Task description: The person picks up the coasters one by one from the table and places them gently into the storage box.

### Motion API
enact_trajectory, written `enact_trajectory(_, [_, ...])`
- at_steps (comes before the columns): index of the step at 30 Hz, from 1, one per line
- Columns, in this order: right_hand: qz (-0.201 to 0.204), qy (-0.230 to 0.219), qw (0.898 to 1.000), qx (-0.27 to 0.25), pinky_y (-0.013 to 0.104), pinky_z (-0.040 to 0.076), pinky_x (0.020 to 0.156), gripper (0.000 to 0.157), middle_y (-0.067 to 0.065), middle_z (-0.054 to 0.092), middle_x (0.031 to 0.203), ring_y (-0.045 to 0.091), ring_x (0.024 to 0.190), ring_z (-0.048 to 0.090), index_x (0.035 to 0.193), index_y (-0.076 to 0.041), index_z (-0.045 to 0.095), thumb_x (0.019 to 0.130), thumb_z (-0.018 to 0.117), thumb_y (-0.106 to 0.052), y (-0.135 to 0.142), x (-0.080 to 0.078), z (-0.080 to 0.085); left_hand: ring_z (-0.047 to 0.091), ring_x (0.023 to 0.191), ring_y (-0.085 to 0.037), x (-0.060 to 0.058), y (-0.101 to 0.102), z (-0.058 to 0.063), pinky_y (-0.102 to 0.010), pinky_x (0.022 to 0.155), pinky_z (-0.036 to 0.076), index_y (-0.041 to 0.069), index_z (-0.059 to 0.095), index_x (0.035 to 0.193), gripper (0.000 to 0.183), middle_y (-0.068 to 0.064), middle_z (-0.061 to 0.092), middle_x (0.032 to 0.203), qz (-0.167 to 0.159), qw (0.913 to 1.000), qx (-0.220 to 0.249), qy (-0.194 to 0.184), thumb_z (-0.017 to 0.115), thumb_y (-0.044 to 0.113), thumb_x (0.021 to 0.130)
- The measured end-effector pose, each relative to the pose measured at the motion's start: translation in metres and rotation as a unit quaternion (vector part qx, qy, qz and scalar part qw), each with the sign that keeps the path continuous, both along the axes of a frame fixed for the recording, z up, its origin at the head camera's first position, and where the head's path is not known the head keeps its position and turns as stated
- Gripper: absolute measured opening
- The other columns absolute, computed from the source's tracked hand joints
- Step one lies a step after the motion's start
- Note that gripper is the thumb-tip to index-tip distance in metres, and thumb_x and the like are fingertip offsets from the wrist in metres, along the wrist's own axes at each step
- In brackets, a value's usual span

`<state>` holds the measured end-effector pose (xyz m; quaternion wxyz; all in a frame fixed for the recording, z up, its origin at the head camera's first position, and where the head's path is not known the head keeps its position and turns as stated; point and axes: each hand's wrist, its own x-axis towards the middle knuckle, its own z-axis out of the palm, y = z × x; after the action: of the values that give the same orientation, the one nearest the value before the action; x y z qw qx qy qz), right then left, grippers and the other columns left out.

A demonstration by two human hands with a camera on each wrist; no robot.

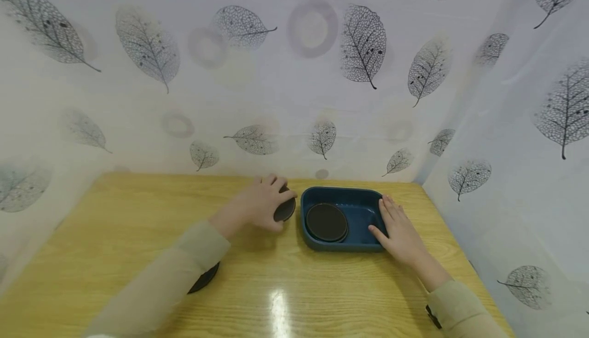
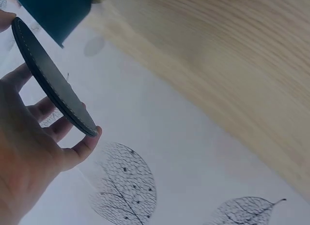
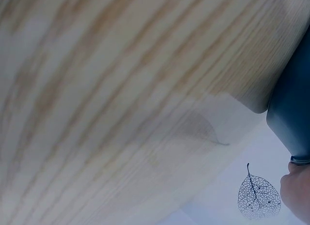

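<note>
In the head view, my left hand [image 1: 263, 202] holds a round black coaster [image 1: 285, 210] by its edge, tilted, just left of a blue rectangular bin [image 1: 342, 247]. Stitching runs around the rim of this coaster [image 2: 53, 82] in the left wrist view, with thumb and fingers at opposite edges. Inside the bin, at its left end, lies another round black coaster [image 1: 326, 222]. My right hand [image 1: 400, 233] rests on the bin's right end, fingers extended along the rim and thumb over the inside. One fingertip shows at the bin's edge in the right wrist view.
A dark rounded piece [image 1: 205, 278] lies on the wooden table [image 1: 257, 297], partly hidden under my left forearm. Behind the table and along its right side hangs a pale leaf-print sheet [image 1: 276, 87]. A small dark object [image 1: 433, 316] shows by my right sleeve.
</note>
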<state>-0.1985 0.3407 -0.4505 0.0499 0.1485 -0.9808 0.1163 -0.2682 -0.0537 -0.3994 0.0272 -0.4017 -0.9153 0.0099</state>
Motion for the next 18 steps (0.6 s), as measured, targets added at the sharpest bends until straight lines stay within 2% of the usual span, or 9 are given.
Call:
enact_trajectory(6, [0.001,0.000,1.000,-0.002,0.068,0.017,0.128,0.083,0.031,0.017,0.174,0.051,0.161,0.019,0.162,0.013,0.025,0.106,0.061,-0.036,0.000,0.000,-0.002,0.051,0.129,-0.034,0.001,0.021,0.004,-0.052,0.095,0.050,0.030,0.054,0.153,0.083,-0.014,0.051,0.148,-0.022,0.9995,-0.011,0.020,0.075,0.060,0.079])
enact_trajectory(11, [-0.001,0.001,1.000,-0.002,0.067,0.017,0.129,0.084,0.032,0.017,0.173,0.051,0.161,0.019,0.162,0.013,0.024,0.107,0.060,-0.039,0.001,-0.002,-0.003,0.050,0.129,-0.032,0.002,0.039,0.008,-0.050,0.096,0.048,0.032,0.052,0.153,0.080,-0.011,0.052,0.147,-0.043,0.9989,-0.011,0.017,0.073,0.061,0.082])
enact_trajectory(18, [-0.002,-0.001,1.000,0.003,0.066,0.016,0.129,0.085,0.032,0.018,0.173,0.051,0.161,0.020,0.163,0.013,0.024,0.107,0.058,-0.042,0.002,-0.003,-0.004,0.047,0.136,-0.033,0.003,0.064,0.006,-0.055,0.104,0.045,0.031,0.051,0.155,0.079,-0.010,0.050,0.150,-0.067,0.9977,-0.007,0.002,0.074,0.058,0.085])
